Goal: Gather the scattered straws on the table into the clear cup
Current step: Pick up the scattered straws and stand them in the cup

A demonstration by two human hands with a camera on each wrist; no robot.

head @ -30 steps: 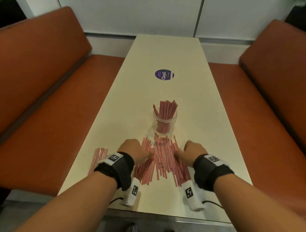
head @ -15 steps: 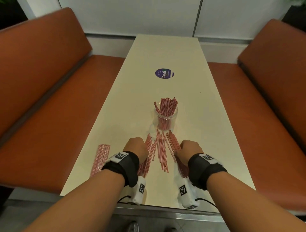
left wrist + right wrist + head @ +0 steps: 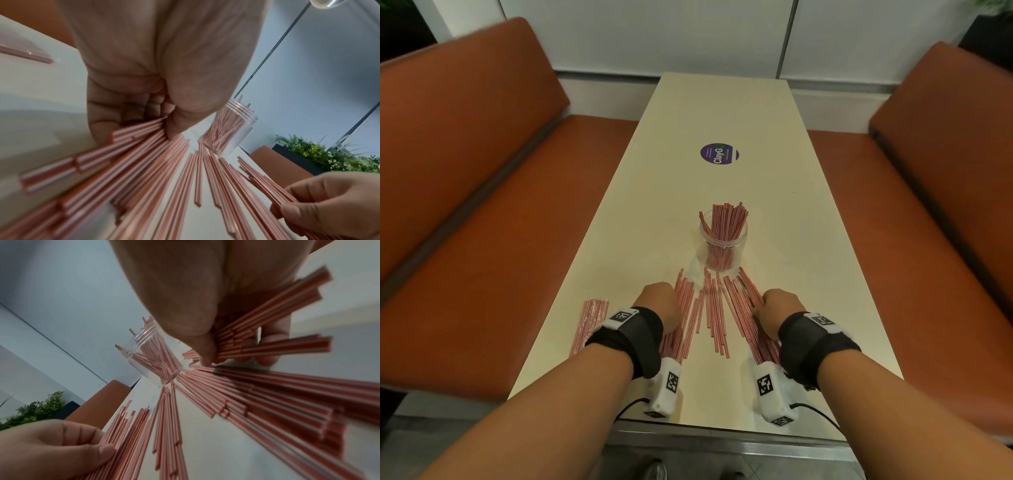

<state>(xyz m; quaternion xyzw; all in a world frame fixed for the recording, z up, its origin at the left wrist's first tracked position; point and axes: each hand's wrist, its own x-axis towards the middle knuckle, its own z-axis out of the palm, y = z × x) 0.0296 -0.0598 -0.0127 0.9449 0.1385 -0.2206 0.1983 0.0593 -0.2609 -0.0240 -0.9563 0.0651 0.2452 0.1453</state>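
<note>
A clear cup [image 3: 722,247] [image 3: 232,128] [image 3: 153,356] stands upright mid-table, holding several pink straws. Loose pink straws [image 3: 714,313] [image 3: 197,175] [image 3: 246,394] fan out on the table just in front of it. My left hand [image 3: 659,303] [image 3: 164,123] curls its fingers around the left bunch of the fan. My right hand [image 3: 777,308] [image 3: 230,347] grips the right bunch, thumb over the straws. A few straws lie free between the two hands. A separate small bunch of straws [image 3: 589,323] [image 3: 24,50] lies near the table's left edge.
The cream table [image 3: 722,113] is long and narrow, with a round purple sticker [image 3: 719,154] beyond the cup. Orange bench seats [image 3: 482,240] [image 3: 893,240] flank it on both sides. A green plant [image 3: 329,155] shows at the side.
Both hands moved apart and curled around straws, splitting the one pile into a left bunch, a right bunch and a thin middle group. The cup has not moved.
</note>
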